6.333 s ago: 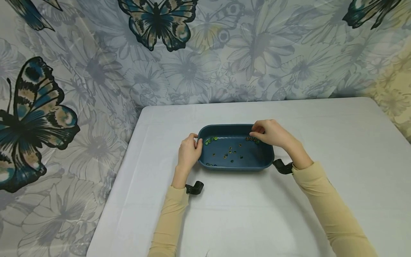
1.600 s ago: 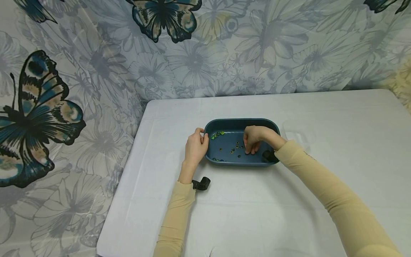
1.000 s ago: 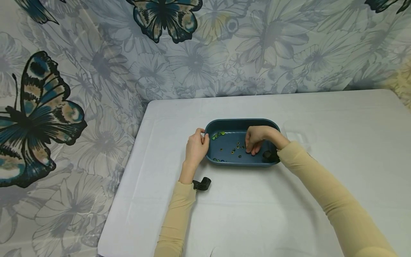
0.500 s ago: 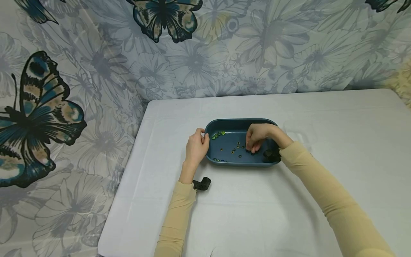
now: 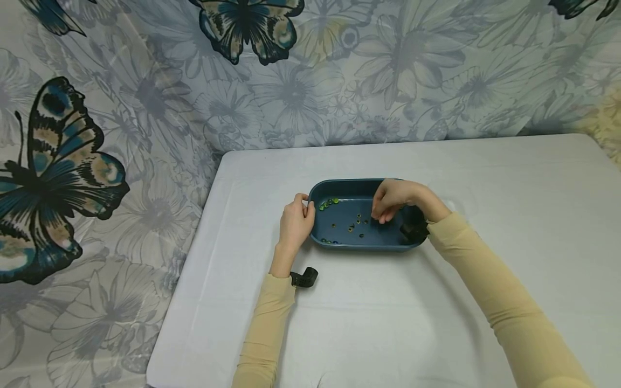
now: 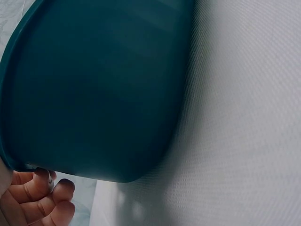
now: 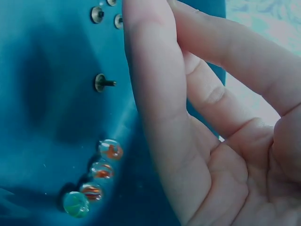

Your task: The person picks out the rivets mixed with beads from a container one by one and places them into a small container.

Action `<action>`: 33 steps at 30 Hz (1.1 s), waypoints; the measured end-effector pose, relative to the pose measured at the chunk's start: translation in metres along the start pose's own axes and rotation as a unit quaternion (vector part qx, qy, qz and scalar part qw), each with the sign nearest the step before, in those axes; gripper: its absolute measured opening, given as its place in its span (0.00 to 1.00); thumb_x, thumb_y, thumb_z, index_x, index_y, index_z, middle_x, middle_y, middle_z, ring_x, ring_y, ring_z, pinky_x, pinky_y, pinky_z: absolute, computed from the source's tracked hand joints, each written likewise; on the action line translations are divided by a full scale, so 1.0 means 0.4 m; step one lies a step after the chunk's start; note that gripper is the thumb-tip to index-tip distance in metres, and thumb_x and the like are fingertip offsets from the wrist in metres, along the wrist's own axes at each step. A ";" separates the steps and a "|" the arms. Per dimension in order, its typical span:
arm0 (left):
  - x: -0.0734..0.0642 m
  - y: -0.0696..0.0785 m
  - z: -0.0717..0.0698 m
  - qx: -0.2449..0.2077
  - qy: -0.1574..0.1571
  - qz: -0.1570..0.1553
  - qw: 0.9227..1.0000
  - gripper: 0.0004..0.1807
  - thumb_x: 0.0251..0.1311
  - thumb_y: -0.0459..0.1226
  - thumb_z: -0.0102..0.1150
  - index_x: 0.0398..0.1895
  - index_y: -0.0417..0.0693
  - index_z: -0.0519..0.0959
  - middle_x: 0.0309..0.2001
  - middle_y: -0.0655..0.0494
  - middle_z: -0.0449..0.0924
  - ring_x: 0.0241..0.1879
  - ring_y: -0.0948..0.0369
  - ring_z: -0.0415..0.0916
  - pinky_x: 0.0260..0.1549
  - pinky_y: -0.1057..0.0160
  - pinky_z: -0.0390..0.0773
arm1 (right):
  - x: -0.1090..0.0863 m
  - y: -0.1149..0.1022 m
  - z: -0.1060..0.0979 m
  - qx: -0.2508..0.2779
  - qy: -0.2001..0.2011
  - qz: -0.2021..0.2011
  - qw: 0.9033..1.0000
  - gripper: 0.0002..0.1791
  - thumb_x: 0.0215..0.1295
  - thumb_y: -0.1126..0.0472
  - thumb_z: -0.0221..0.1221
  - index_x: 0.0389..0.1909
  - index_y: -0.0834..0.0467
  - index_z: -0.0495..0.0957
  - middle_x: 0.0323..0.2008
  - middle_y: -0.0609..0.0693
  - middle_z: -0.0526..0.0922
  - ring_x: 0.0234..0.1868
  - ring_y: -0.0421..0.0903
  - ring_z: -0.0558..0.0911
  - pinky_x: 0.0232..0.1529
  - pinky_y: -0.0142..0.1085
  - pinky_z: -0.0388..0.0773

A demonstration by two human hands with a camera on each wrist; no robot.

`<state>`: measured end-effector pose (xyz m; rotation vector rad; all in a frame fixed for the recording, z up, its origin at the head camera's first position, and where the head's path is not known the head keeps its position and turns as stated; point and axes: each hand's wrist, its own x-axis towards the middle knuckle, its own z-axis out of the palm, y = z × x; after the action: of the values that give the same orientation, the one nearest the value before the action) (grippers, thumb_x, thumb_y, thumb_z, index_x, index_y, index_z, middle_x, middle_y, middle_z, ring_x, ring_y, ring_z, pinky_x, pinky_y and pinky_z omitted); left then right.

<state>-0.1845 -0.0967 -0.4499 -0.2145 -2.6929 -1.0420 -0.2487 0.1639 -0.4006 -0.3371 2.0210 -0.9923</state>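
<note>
A dark blue rectangular tray (image 5: 342, 187) stands on the table. My left hand (image 5: 297, 221) grips its left end at the rim; curled fingers (image 6: 40, 200) show beside the tray wall (image 6: 94, 94) in the left wrist view. My right hand (image 5: 397, 197) is over the tray's right half, thumb and forefinger together. Their tips leave the top of the right wrist view, so I cannot tell what is between them. Small brass-coloured studs (image 7: 99, 83) lie scattered on the tray floor. Marbles with orange swirls (image 7: 112, 150) and a green marble (image 7: 76, 204) form a row.
Green marbles (image 5: 330, 203) sit in the tray's back left corner, and darker ones (image 5: 329, 241) along its front left. The white-covered table (image 5: 359, 312) reaches a patterned fabric backdrop (image 5: 291, 97). A faint transparent object (image 5: 456, 205) lies behind the right wrist.
From the tray's back right corner, my right hand came forward to the tray floor, stayed low there, and has now risen and drawn back slightly. My left hand keeps its grip on the tray.
</note>
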 end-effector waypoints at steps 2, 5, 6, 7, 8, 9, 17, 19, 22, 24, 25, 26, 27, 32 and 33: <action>0.000 0.001 0.000 -0.003 0.000 0.000 1.000 0.12 0.65 0.36 0.49 0.45 0.35 0.74 0.14 0.57 0.65 0.12 0.63 0.61 0.14 0.67 0.61 | -0.006 -0.003 -0.004 0.003 0.005 0.000 1.000 0.07 0.56 0.68 0.62 0.33 0.70 0.79 0.23 0.54 0.83 0.24 0.43 0.82 0.31 0.38 0.79; 0.000 0.002 0.001 -0.006 0.002 0.002 1.000 0.12 0.65 0.36 0.49 0.45 0.35 0.74 0.14 0.57 0.65 0.12 0.63 0.61 0.15 0.67 0.62 | -0.014 -0.005 -0.009 0.011 0.013 0.000 1.000 0.07 0.56 0.68 0.61 0.33 0.70 0.80 0.24 0.55 0.83 0.24 0.44 0.83 0.32 0.39 0.79; 0.000 0.002 0.002 -0.006 0.003 0.002 1.000 0.12 0.65 0.36 0.49 0.45 0.35 0.74 0.14 0.57 0.65 0.12 0.63 0.61 0.15 0.67 0.62 | -0.016 -0.005 -0.011 0.011 0.014 -0.004 1.000 0.08 0.57 0.68 0.61 0.34 0.70 0.79 0.24 0.55 0.83 0.25 0.44 0.83 0.32 0.39 0.79; 0.000 0.002 0.002 -0.007 0.004 0.002 1.000 0.12 0.65 0.36 0.49 0.45 0.35 0.74 0.14 0.57 0.65 0.12 0.63 0.61 0.14 0.67 0.61 | -0.018 -0.005 -0.013 0.012 0.016 -0.006 1.000 0.08 0.57 0.68 0.61 0.34 0.71 0.79 0.24 0.55 0.83 0.25 0.44 0.83 0.33 0.40 0.79; 0.000 0.002 0.003 -0.008 0.005 0.003 1.000 0.12 0.65 0.36 0.49 0.45 0.35 0.74 0.14 0.57 0.65 0.12 0.63 0.61 0.15 0.67 0.61 | -0.020 -0.004 -0.015 0.013 0.019 -0.008 1.000 0.08 0.57 0.68 0.61 0.34 0.71 0.79 0.24 0.55 0.83 0.25 0.45 0.83 0.34 0.41 0.79; -0.001 0.002 0.004 -0.009 0.006 0.003 1.000 0.12 0.65 0.36 0.49 0.45 0.35 0.74 0.14 0.57 0.64 0.12 0.63 0.61 0.15 0.67 0.61 | -0.022 -0.004 -0.016 0.014 0.021 -0.010 1.000 0.08 0.57 0.68 0.61 0.34 0.71 0.79 0.24 0.55 0.83 0.25 0.45 0.83 0.34 0.41 0.79; -0.001 -0.001 0.005 -0.008 0.008 -0.003 1.000 0.12 0.65 0.36 0.49 0.44 0.35 0.74 0.14 0.57 0.65 0.12 0.63 0.62 0.15 0.67 0.62 | -0.049 0.000 -0.035 0.036 0.027 -0.023 0.999 0.08 0.57 0.68 0.62 0.34 0.70 0.79 0.24 0.55 0.83 0.26 0.45 0.83 0.35 0.41 0.79; -0.001 -0.002 0.006 -0.006 0.007 -0.006 1.000 0.12 0.65 0.36 0.49 0.43 0.35 0.74 0.14 0.57 0.65 0.12 0.63 0.62 0.15 0.67 0.62 | -0.057 0.000 -0.040 0.041 0.033 -0.018 0.998 0.08 0.57 0.67 0.62 0.34 0.70 0.79 0.24 0.55 0.83 0.27 0.45 0.83 0.35 0.41 0.79; -0.001 -0.003 0.006 -0.004 0.006 -0.006 1.000 0.12 0.65 0.36 0.49 0.43 0.35 0.74 0.14 0.57 0.65 0.12 0.63 0.62 0.15 0.67 0.62 | -0.069 -0.002 -0.047 0.047 0.044 -0.011 0.998 0.09 0.57 0.67 0.62 0.34 0.70 0.79 0.25 0.55 0.83 0.27 0.46 0.83 0.36 0.42 0.79; -0.002 -0.002 0.005 -0.004 0.006 -0.005 1.000 0.12 0.65 0.36 0.48 0.43 0.35 0.74 0.14 0.57 0.65 0.12 0.63 0.62 0.15 0.67 0.62 | -0.077 -0.003 -0.052 0.048 0.050 -0.010 0.998 0.09 0.58 0.67 0.62 0.34 0.70 0.80 0.25 0.55 0.83 0.27 0.46 0.83 0.36 0.41 0.79; -0.002 -0.001 0.005 -0.005 0.006 -0.004 1.000 0.12 0.65 0.36 0.48 0.43 0.35 0.74 0.14 0.57 0.65 0.12 0.63 0.62 0.14 0.67 0.62 | -0.080 -0.003 -0.054 0.047 0.052 -0.011 0.997 0.09 0.58 0.67 0.62 0.35 0.70 0.80 0.25 0.55 0.83 0.27 0.46 0.83 0.36 0.41 0.79; -0.002 0.000 0.004 -0.006 0.005 -0.004 1.000 0.12 0.65 0.36 0.48 0.43 0.35 0.74 0.14 0.57 0.64 0.12 0.63 0.62 0.14 0.67 0.62 | -0.083 -0.004 -0.057 0.046 0.054 -0.011 0.997 0.09 0.58 0.66 0.62 0.35 0.70 0.80 0.25 0.55 0.83 0.27 0.46 0.83 0.36 0.41 0.79; -0.002 0.000 0.003 -0.007 0.006 -0.004 1.000 0.12 0.65 0.36 0.48 0.43 0.34 0.74 0.14 0.57 0.64 0.12 0.63 0.61 0.14 0.67 0.62 | -0.087 -0.004 -0.058 0.045 0.056 -0.011 0.997 0.09 0.58 0.66 0.61 0.35 0.70 0.80 0.25 0.54 0.83 0.27 0.45 0.83 0.36 0.41 0.79; -0.003 0.003 0.001 -0.010 0.006 -0.002 1.000 0.12 0.65 0.36 0.49 0.43 0.34 0.74 0.13 0.57 0.64 0.11 0.63 0.61 0.14 0.66 0.62 | -0.104 -0.001 -0.065 0.051 0.063 -0.008 0.997 0.09 0.59 0.66 0.61 0.36 0.70 0.79 0.25 0.54 0.83 0.27 0.45 0.83 0.35 0.39 0.79; -0.004 0.003 0.001 -0.009 0.006 -0.001 1.000 0.12 0.65 0.36 0.49 0.43 0.34 0.74 0.13 0.57 0.64 0.11 0.63 0.61 0.14 0.66 0.62 | -0.108 0.001 -0.067 0.051 0.065 -0.008 0.997 0.09 0.59 0.66 0.61 0.36 0.71 0.79 0.25 0.55 0.83 0.27 0.45 0.83 0.35 0.39 0.79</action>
<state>-0.1828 -0.0954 -0.4499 -0.2079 -2.6751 -1.0666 -0.2431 0.2018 -0.3671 -0.2389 2.0770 -1.1493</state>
